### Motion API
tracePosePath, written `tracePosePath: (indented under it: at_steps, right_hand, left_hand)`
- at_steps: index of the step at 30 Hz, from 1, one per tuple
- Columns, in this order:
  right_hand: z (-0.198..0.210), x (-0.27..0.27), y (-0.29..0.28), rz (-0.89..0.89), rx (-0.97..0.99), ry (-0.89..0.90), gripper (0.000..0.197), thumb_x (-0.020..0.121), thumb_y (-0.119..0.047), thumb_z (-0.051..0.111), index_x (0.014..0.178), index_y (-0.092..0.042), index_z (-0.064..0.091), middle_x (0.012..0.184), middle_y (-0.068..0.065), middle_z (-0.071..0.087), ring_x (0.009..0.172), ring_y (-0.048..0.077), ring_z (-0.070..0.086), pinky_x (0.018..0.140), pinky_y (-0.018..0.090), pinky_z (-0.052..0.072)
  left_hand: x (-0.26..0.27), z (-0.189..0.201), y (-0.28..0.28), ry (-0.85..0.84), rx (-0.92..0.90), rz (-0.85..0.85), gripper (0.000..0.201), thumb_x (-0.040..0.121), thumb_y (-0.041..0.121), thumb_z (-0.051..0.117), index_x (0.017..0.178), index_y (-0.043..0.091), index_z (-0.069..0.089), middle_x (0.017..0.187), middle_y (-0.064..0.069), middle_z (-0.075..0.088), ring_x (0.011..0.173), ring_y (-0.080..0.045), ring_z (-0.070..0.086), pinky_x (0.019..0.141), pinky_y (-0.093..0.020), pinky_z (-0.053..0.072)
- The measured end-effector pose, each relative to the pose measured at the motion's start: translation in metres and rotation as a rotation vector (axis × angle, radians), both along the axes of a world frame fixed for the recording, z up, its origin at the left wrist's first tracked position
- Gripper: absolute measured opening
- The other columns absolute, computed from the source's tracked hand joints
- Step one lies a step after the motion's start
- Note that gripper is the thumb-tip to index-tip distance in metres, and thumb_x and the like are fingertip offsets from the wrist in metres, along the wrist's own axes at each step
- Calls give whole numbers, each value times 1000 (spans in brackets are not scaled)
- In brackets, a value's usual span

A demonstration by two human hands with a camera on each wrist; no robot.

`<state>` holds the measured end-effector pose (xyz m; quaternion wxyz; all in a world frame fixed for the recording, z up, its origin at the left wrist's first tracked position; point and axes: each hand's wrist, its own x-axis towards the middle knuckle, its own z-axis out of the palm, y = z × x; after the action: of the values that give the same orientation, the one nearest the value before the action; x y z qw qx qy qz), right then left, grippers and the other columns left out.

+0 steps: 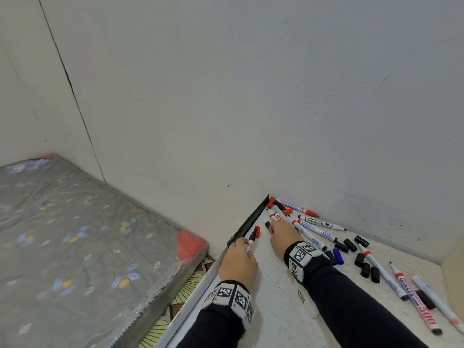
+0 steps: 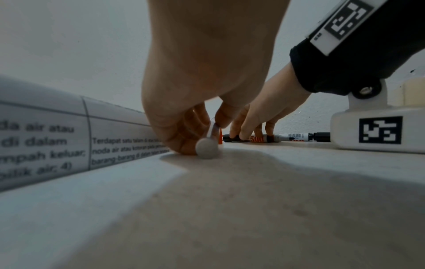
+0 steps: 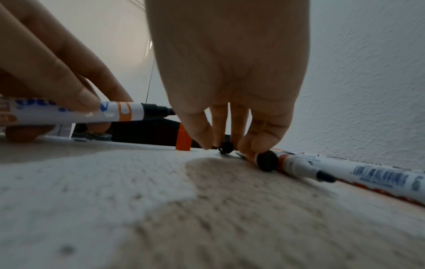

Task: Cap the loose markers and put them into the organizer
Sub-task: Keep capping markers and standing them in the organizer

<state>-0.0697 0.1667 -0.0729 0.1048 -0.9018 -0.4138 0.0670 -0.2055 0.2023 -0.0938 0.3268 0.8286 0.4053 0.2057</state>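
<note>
Black cap (image 1: pixel 268 224) (near table edge (image 1: pixel 200 285)) under right hand (image 1: pixel 282 234).

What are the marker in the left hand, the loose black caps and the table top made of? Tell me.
Marker: looks like smooth glossy plastic, with a white printed barrel and a black nose.
Black caps: likely moulded plastic, with a dull sheen and crisp edges.
Table top: pale, speckled, with a fine grainy texture, perhaps laminate or a textured covering; I cannot tell which.
</note>
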Motion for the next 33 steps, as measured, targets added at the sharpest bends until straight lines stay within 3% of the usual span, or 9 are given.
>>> tracePosePath:
  at_steps: [3, 7, 12, 18, 21, 25, 27, 30, 33]
  right_hand:
    - [8, 3, -5, -56, 126, 21, 12, 91, -7, 48, 100, -15, 50, 115, 7, 59, 92, 18, 56, 88, 27, 47]
    - [20, 3, -19, -15, 269, 45, 20, 94, -12, 48, 113, -16, 51, 112, 3, 60, 100, 20, 59, 80, 26, 43]
    - [25, 0, -37, 125, 267, 115, 18, 94, -13, 48, 109, -19, 57, 108, 1, 62, 100, 16, 58, 85, 24, 43]
    - [28, 1, -58, 127, 258, 296, 16, 96, -18, 43, 97, -18, 59, 87, -4, 56, 75, 6, 48, 64, 13, 34]
    - [31, -1, -69, 106, 219, 336, 32, 98, -34, 37, 70, -24, 49, 67, -6, 47, 61, 8, 42, 59, 19, 34]
    - [39, -11, -78, 39, 264, 312, 46, 97, -43, 34, 58, -20, 39, 60, -3, 37, 55, 10, 35, 54, 23, 28]
    - [41, -16, -80, 27, 256, 329, 46, 98, -43, 33, 58, -19, 37, 59, -3, 34, 55, 11, 33, 54, 24, 28]
    - [41, -21, -85, 55, 220, 334, 43, 99, -39, 31, 59, -21, 35, 61, -2, 34, 57, 12, 34, 56, 25, 29]
    - [45, -21, -90, 82, 272, 365, 42, 98, -39, 34, 61, -20, 37, 62, -3, 34, 58, 11, 33, 56, 25, 28]
  left_hand:
    - [1, 0, 0, -8, 6, -8, 28, 95, 19, 41, 123, 17, 48, 118, -1, 56, 108, -15, 53, 90, -28, 46]
    - [2, -3, 3, -16, 15, -18, 30, 96, 19, 39, 125, 17, 48, 122, -2, 55, 113, -17, 51, 93, -30, 45]
    - [3, -5, 2, -51, 42, -81, 31, 96, 17, 42, 125, 22, 51, 119, 1, 59, 107, -16, 55, 92, -32, 47]
    - [4, 1, -2, -123, -5, -211, 32, 96, 15, 42, 125, 18, 55, 118, -1, 61, 105, -15, 56, 91, -25, 43]
    - [3, 4, -7, -195, -57, -279, 25, 89, 27, 58, 112, 19, 60, 95, 6, 60, 80, -5, 53, 77, -17, 45]
    - [3, 6, -11, -233, -79, -404, 11, 89, 27, 59, 84, 20, 67, 66, 15, 55, 58, 4, 49, 56, -7, 34]
    - [1, 8, -12, -229, -130, -466, 29, 92, 28, 54, 65, 22, 61, 53, 13, 50, 44, 4, 45, 51, -9, 32]
    - [-1, 9, -12, -245, -306, -497, 33, 93, 29, 52, 76, 5, 67, 58, 2, 51, 36, -1, 35, 43, -17, 31]
    - [-2, 13, -15, -293, -550, -499, 28, 95, 27, 49, 86, 9, 67, 53, 6, 48, 35, -6, 30, 36, -17, 23]
